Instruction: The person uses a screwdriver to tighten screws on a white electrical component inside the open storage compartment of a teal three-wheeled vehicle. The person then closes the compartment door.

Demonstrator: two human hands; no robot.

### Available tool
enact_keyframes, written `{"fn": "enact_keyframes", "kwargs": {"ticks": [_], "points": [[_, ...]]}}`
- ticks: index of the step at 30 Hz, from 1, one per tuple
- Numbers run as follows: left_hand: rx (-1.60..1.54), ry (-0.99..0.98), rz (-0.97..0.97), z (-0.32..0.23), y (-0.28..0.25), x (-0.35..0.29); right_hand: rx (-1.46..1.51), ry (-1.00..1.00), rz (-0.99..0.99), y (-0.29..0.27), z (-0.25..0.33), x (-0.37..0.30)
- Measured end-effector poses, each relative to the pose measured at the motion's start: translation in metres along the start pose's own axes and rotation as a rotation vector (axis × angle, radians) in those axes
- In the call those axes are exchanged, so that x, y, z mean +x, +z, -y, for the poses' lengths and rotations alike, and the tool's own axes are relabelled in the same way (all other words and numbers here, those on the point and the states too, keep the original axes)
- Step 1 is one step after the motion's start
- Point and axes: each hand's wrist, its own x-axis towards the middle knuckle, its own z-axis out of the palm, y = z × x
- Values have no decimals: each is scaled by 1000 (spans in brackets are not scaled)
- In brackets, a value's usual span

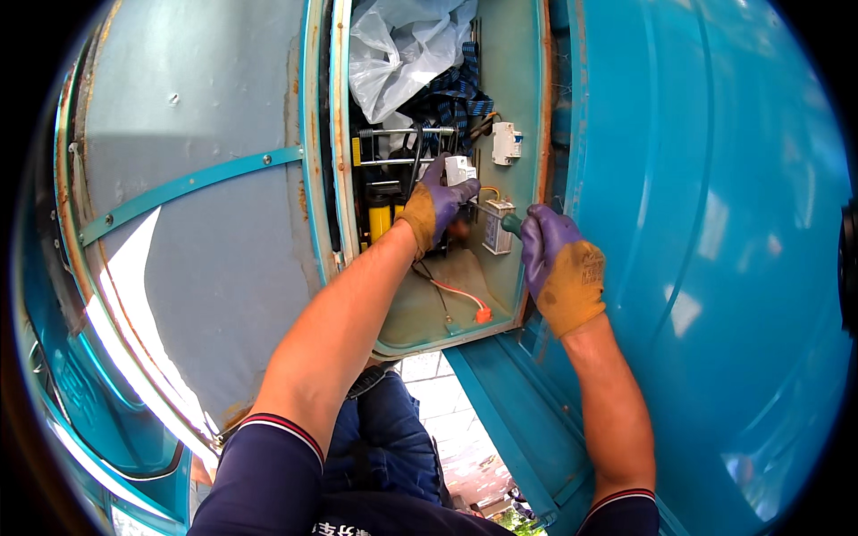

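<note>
My left hand (435,204), in a purple and yellow work glove, is closed around a small white circuit breaker (460,168) inside a teal metal compartment. In my right hand (561,263), gloved alike, is a screwdriver (511,224) with a green handle. Its thin shaft points left toward the breaker; the tip's exact contact is hard to make out. Just below the shaft, a silver box (498,229) with a label sits on the compartment's right wall, a yellow wire looping above it. A second white breaker (506,144) is fixed higher on that wall.
Crumpled clear plastic (402,54) and dark blue checked straps (460,94) fill the compartment's top. Yellow and black equipment (380,217) stands at its left. A red-orange connector (483,315) on a wire lies on its floor. The grey door panel (214,268) is swung out leftward.
</note>
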Motion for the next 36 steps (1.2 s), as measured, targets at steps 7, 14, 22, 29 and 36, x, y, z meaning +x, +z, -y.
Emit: {"fn": "enact_keyframes", "kwargs": {"ticks": [7,14,22,29,36], "points": [[41,-29,14,-4,-4,-1,160,-123,-106,-12,18,6],[43,66,5,2,-12,6,144,-84,-115,-6,16,3],[22,116,-57,2,-7,1,173,105,-108,7,15,3],[18,100,-40,2,-10,4,81,-63,-96,4,12,5],[-33,85,-31,-4,-12,1,102,-261,-170,-5,28,12]]}}
